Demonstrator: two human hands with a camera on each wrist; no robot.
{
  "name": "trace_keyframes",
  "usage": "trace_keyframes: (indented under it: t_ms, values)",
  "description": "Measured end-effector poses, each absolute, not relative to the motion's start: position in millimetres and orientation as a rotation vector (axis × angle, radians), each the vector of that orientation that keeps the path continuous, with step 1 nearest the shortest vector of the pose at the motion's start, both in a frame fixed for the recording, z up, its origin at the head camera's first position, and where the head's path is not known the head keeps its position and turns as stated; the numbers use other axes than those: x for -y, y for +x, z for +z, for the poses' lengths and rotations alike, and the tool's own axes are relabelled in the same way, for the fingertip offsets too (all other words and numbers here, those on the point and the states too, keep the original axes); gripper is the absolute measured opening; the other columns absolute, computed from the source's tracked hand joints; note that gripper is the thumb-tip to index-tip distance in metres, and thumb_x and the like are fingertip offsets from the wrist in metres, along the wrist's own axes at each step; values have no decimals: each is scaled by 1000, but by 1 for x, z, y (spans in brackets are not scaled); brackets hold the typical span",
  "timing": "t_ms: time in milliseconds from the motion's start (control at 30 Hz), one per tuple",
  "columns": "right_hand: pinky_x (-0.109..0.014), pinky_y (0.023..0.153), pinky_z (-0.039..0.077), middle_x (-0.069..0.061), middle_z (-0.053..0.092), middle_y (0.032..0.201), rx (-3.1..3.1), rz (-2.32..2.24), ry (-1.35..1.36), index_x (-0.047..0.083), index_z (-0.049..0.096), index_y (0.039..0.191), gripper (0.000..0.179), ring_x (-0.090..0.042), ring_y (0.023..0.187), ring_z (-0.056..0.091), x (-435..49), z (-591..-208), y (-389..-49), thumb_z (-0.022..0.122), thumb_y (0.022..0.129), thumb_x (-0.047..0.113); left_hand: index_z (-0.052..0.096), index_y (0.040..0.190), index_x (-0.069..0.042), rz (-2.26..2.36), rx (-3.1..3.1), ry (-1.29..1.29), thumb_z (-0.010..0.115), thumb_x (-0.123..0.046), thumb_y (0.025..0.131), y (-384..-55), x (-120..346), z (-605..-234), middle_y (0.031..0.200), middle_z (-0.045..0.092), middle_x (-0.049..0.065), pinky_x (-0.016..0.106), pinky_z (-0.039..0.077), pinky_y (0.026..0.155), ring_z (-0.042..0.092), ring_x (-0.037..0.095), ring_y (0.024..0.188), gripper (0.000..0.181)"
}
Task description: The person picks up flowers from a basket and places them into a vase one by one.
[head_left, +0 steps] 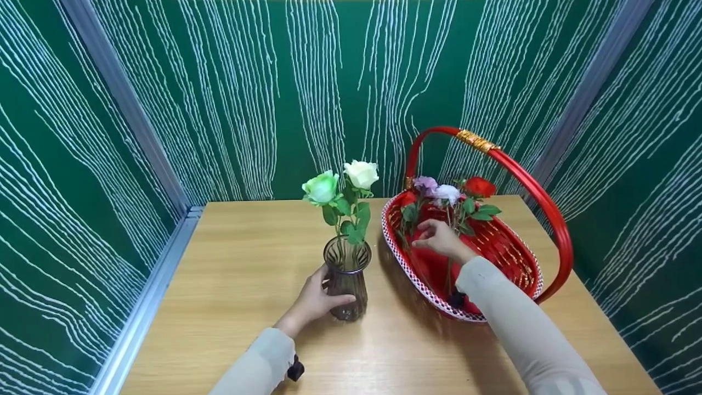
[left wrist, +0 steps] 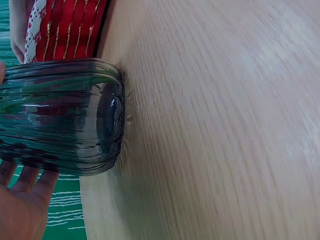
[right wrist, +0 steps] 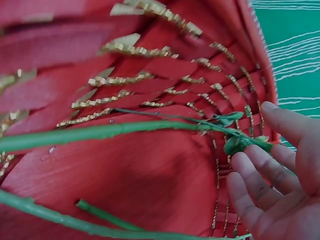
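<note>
the long thin green plastic stem (right wrist: 125, 129) lies in the right wrist view straight off the fingertips of the bare right hand (head_left: 443, 241), its long axis running nearly sideways across the red woven basket with gold threads and patterned rim (head_left: 408, 277); its end with small dark green leaves (right wrist: 234, 145) reaches the gap between thumb and fingers; the right hand is clearly the nearer one, over the basket, while the left is well apart at the vase; which bloom this stem bears i cannot tell, though a purple ruffled flower (head_left: 425, 185), a pale lilac flower (head_left: 447, 194) and a full red rose (head_left: 480, 187) lie toward the basket's far end, beyond the hand.

the right thumb stands apart from the loosely bent fingers, so the hand is partly open and its tips do not meet; whether a fingertip touches the stem or leaves i cannot make out; the bare left hand (head_left: 312, 302) is wrapped round the ribbed smoky glass vase (head_left: 351, 291), which stands upright on the pale wooden table (head_left: 247, 263), left of the basket; a white rose (head_left: 362, 174) and a pale green rose (head_left: 321, 188) rise from its mouth.
</note>
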State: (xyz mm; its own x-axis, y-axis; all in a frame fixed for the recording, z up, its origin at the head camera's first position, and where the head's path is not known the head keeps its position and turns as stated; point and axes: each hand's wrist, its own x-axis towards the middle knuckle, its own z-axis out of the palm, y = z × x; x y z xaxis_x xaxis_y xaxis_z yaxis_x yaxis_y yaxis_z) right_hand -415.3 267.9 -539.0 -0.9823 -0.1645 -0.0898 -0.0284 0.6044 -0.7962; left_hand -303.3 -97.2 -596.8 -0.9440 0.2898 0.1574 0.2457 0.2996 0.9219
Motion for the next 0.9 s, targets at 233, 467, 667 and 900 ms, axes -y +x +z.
trace_keyframes:
  t_ms: [233, 467, 667, 900]
  values:
    - [-24, 73, 51, -11, 69, 103, -2632, -1279, -225, -12, 60, 135, 50, -16, 89, 61, -266, -549, -417, 82, 96, 10, 53, 153, -6, 1761, -2493, 506, 96, -27, 83, -303, 98, -598, 143, 67, 17, 53, 54, 117, 64, 35, 135, 85]
    - [-23, 68, 54, -14, 71, 99, -2560, -1290, -271, -16, 61, 131, 42, -12, 79, 65, -264, -554, -419, 77, 99, 7, 54, 152, -5, 1781, -2483, 507, 96, -24, 83, -304, 98, -599, 143, 67, 19, 55, 54, 117, 64, 37, 134, 83]
    - [-25, 66, 58, -10, 70, 101, -2480, -1366, -221, -16, 59, 131, 41, -14, 78, 68, -261, -559, -420, 74, 100, 6, 53, 153, -5, 1777, -2475, 509, 96, -25, 83, -304, 98, -600, 143, 67, 18, 54, 54, 117, 64, 36, 135, 85]
    - [-22, 60, 55, -1, 67, 82, -2406, -1411, -194, -20, 58, 131, 36, -7, 68, 61, -256, -559, -422, 67, 104, 3, 51, 156, -5, 1774, -2492, 511, 96, -23, 84, -304, 97, -597, 145, 66, 20, 54, 54, 117, 64, 37, 135, 87]
